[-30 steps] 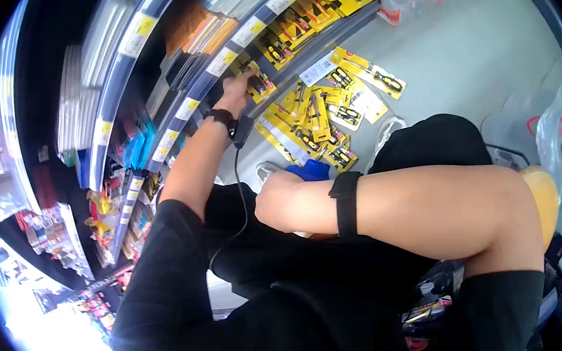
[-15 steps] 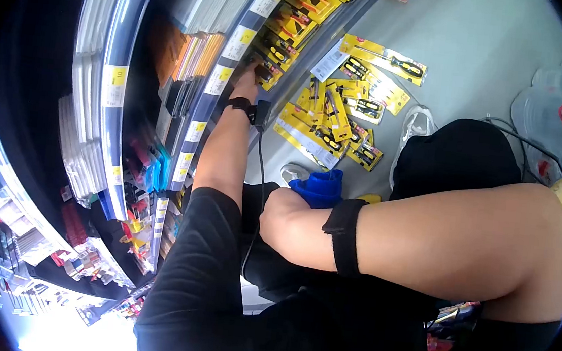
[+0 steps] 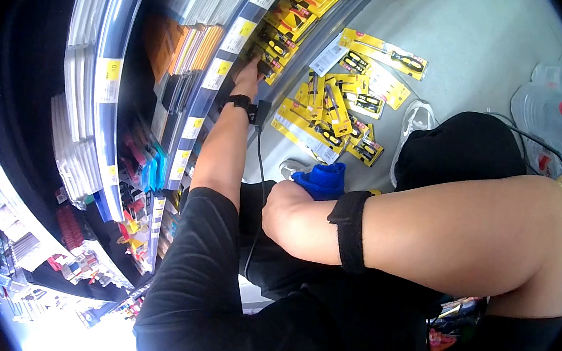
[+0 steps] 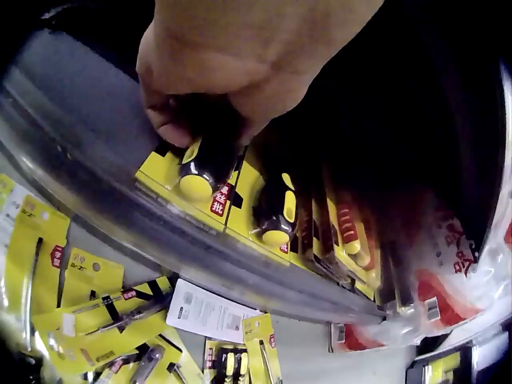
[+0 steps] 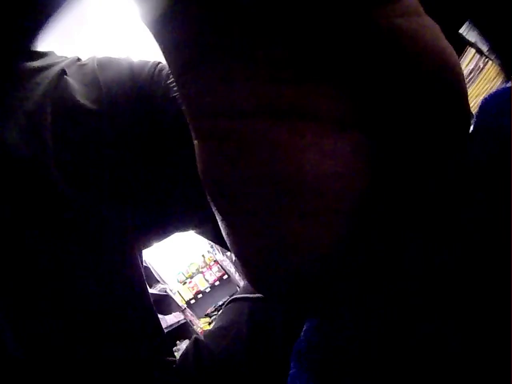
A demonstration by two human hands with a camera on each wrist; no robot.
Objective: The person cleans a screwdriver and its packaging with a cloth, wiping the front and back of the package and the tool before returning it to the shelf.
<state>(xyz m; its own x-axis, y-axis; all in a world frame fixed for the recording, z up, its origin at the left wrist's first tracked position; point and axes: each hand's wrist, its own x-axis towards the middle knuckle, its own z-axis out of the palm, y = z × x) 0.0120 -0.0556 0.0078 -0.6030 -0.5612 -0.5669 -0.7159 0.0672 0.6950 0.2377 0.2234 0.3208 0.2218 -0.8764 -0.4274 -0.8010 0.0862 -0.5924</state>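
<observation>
At the bottom shelf, my left hand [image 3: 247, 79] grips a packaged screwdriver [image 4: 197, 184], a black and yellow handle on a yellow card. In the left wrist view its thumb and fingers curl round the far part of the pack. Beside it on the shelf stands another screwdriver pack [image 4: 276, 212]. My right hand [image 3: 284, 211] is bent low against the black clothing, close to a bundled blue cloth [image 3: 321, 181]. Its fingers are hidden in the head view, and the right wrist view is too dark to tell whether they hold anything.
Several yellow tool packs [image 3: 331, 113] lie scattered on the grey floor. More carded tools [image 3: 296, 18] fill the shelf farther along. A raised shelf edge [image 3: 228, 52] with price tags runs beside my left arm. Clear plastic bags [image 3: 538, 109] lie at the right, and a shoe [image 3: 416, 121] stands near the packs.
My left hand has reached farther into the shelf with the screwdriver pack, setting it in line with the others. The head view has shifted. My right hand stays low by the blue cloth.
</observation>
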